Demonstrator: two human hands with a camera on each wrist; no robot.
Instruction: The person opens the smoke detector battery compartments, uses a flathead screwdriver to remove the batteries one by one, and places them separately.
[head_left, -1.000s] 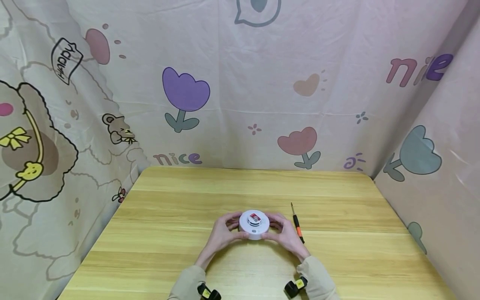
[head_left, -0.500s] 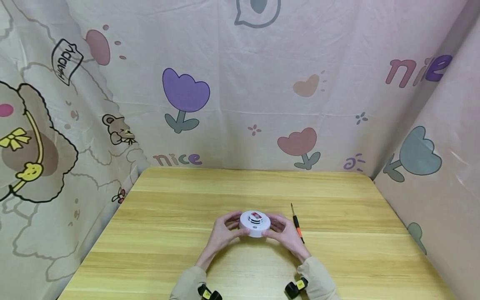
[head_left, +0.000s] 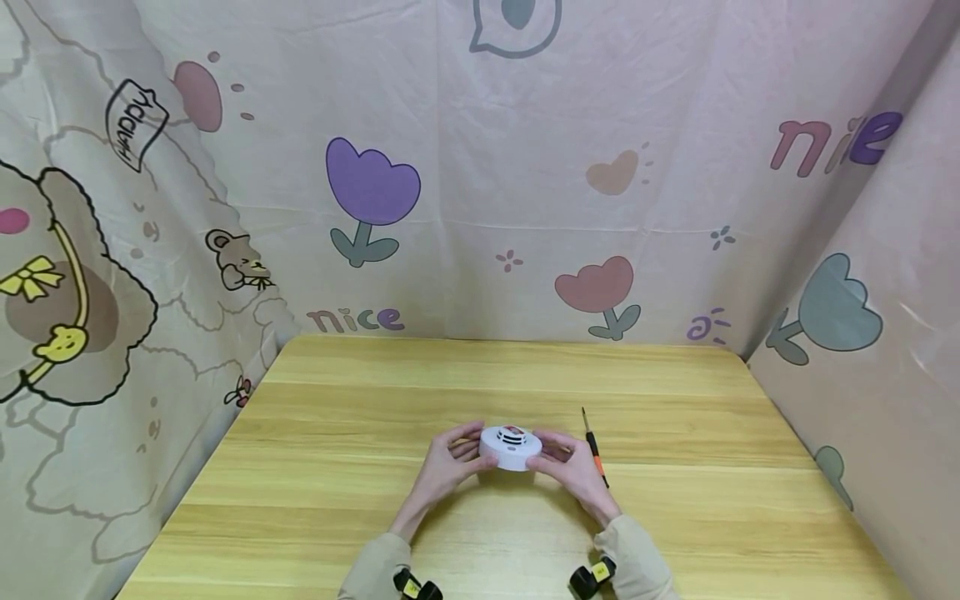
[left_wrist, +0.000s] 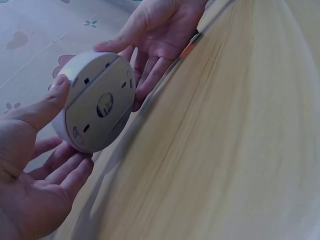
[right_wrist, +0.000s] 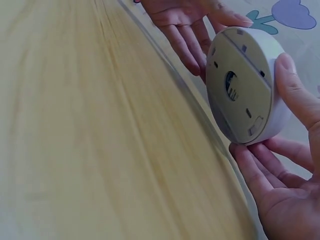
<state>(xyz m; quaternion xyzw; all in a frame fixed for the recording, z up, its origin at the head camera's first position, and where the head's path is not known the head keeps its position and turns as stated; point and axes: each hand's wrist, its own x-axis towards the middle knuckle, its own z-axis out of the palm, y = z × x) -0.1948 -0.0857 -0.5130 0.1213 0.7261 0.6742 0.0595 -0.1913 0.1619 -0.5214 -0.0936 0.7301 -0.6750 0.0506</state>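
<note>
A round white smoke detector (head_left: pixel 510 457) is held between my two hands above the table, its vented dome and red label on the upper side. My left hand (head_left: pixel 444 462) grips its left rim, thumb at the near edge and fingers farther back. On the opposite rim, my right hand (head_left: pixel 572 467) grips it in the same way. Both wrist views show the flat underside of the smoke detector (left_wrist: pixel 97 107), with a round central hole and several small slots. Just right of my right hand lies a screwdriver (head_left: pixel 595 450) with a black and orange handle.
The wooden table (head_left: pixel 337 417) stretches around the hands. A patterned cloth (head_left: pixel 465 167) hangs behind it and along both sides. Black wrist cameras (head_left: pixel 592 577) are strapped over the beige sleeves.
The smoke detector has tilted, so its top faces less toward the head camera and more of its near side wall shows. Both hands keep their grip; the screwdriver lies still.
</note>
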